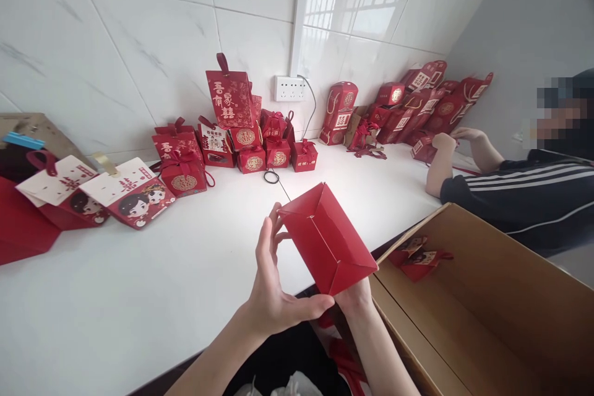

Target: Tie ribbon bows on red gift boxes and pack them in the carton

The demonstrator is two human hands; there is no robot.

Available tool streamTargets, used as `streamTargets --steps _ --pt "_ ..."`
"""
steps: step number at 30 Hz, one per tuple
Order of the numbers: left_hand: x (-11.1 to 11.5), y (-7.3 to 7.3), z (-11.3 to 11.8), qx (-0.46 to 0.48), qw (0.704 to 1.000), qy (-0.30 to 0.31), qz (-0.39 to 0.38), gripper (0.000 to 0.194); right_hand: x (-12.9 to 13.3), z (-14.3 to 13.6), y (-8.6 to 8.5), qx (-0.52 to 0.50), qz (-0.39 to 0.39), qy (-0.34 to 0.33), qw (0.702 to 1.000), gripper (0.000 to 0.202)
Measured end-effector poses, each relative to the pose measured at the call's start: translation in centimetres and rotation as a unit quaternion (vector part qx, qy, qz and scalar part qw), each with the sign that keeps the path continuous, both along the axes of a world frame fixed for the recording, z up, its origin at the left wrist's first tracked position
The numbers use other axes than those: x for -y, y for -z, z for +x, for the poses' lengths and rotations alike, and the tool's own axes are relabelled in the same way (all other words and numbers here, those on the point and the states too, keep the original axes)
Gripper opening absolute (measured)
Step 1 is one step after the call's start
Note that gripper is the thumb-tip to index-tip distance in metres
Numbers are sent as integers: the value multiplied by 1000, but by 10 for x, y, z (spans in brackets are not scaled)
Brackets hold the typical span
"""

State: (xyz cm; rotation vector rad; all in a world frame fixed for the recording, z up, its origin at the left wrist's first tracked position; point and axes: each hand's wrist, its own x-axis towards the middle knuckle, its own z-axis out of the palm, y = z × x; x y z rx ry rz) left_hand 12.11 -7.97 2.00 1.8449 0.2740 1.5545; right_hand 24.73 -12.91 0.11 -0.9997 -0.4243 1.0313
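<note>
A red paper gift box (328, 241) is held up over the front of the table, its plain folded side with creased triangular flaps facing me. My left hand (278, 284) is around its left side, thumb at the near corner and fingers by the far left edge. My right hand (355, 297) holds it from below; its fingers are hidden behind the box. Just right of the gift box stands an open cardboard carton (510, 278), with a few small red gift boxes (422, 266) lying inside.
Finished-looking red gift boxes (250, 136) are stacked by the tiled wall. Two white-topped boxes (127, 192) stand left. A power strip (291, 88) with a black cable is on the wall. At right, a person (524, 192) handles a red box near more red boxes (408, 111).
</note>
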Motion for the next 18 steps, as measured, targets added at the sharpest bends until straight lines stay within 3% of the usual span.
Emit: streamTargets --steps 2,5,9,13,18 --pt "-1 -1 0 -6 1000 7 0 104 5 5 -1 -35 8 -8 999 25" --pt "-3 0 3 -21 999 39 -9 103 21 20 -2 -165 36 -39 985 20" --pt "-7 10 17 -62 992 103 -34 86 53 52 -5 -369 28 -93 925 18" --pt "-23 36 49 -191 965 139 -114 74 87 71 -5 -458 20 -27 889 20" --pt "-52 78 88 -335 921 126 -152 66 114 87 -4 -379 -7 93 921 19"
